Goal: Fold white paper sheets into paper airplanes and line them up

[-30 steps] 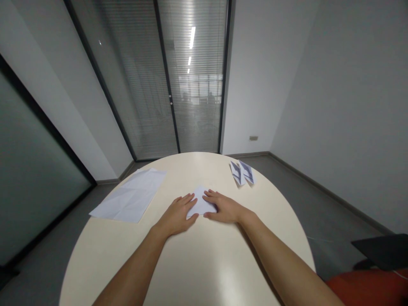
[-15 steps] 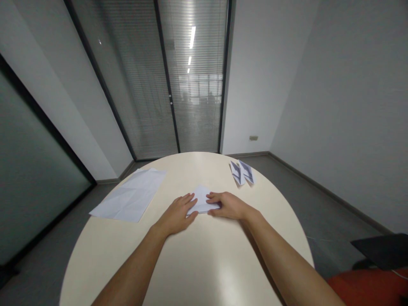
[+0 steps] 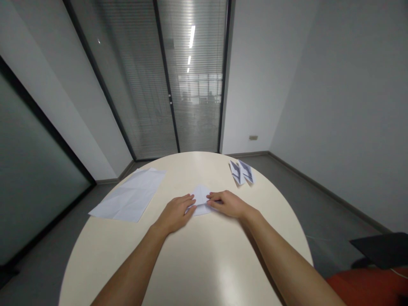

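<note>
A piece of white folded paper [image 3: 200, 195] lies on the round table [image 3: 191, 263] between my hands. Its front flap is raised a little along a crease, and a lower layer shows on the near side. My left hand [image 3: 178, 211] grips the paper's left side, the thumb at the flap and the fingers on top. On the right side, my right hand [image 3: 228, 204] pinches the paper the same way, thumb near the fingers. Both hands cover the paper's side corners.
Creased white sheets [image 3: 130, 195] lie on the table's left side. Two folded paper pieces [image 3: 241, 172] stand near the far right edge. Beyond the table are a glass partition [image 3: 191, 119] and walls. A red chair [image 3: 360, 289] with a dark object [image 3: 382, 248] is at lower right.
The paper's near flap has been lifted and pushed away from me, uncovering the layer under it. Both thumbs have moved slightly forward with it.
</note>
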Demonstrator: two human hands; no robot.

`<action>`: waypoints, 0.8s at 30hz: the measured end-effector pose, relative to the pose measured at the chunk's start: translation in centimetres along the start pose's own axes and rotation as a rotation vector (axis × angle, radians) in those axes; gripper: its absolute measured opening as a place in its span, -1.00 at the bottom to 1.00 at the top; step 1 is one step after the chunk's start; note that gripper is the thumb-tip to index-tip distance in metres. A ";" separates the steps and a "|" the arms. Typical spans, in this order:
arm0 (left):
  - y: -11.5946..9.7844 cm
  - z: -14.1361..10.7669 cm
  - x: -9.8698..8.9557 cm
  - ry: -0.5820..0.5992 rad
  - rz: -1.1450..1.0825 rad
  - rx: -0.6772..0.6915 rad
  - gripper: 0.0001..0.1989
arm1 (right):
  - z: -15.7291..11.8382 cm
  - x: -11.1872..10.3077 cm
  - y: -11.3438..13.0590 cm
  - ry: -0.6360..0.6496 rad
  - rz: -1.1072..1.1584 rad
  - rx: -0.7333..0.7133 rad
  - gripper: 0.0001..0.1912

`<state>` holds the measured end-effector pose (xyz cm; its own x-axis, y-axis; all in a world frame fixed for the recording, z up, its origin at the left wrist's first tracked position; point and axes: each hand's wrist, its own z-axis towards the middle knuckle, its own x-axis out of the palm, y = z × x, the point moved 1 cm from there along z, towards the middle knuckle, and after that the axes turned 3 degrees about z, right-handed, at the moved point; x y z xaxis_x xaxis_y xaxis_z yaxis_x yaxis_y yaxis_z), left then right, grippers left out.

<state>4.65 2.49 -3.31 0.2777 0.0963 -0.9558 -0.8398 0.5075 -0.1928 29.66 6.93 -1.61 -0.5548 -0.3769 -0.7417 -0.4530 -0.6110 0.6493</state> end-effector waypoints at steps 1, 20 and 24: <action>0.0 0.0 -0.1 -0.010 -0.001 -0.009 -0.56 | 0.0 0.0 0.0 -0.003 -0.007 0.001 -0.50; 0.6 0.2 0.5 -0.049 -0.075 -0.236 -0.61 | 0.8 0.5 -2.4 -0.199 -0.173 0.123 -0.67; 0.9 0.2 1.0 -0.093 -0.183 -0.250 -0.43 | 0.8 0.8 -2.7 -0.216 -0.189 0.113 -0.64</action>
<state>4.24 3.21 -4.38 0.4667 0.1063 -0.8780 -0.8573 0.2984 -0.4196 29.88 8.90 -3.85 -0.5831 -0.0996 -0.8062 -0.6302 -0.5708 0.5264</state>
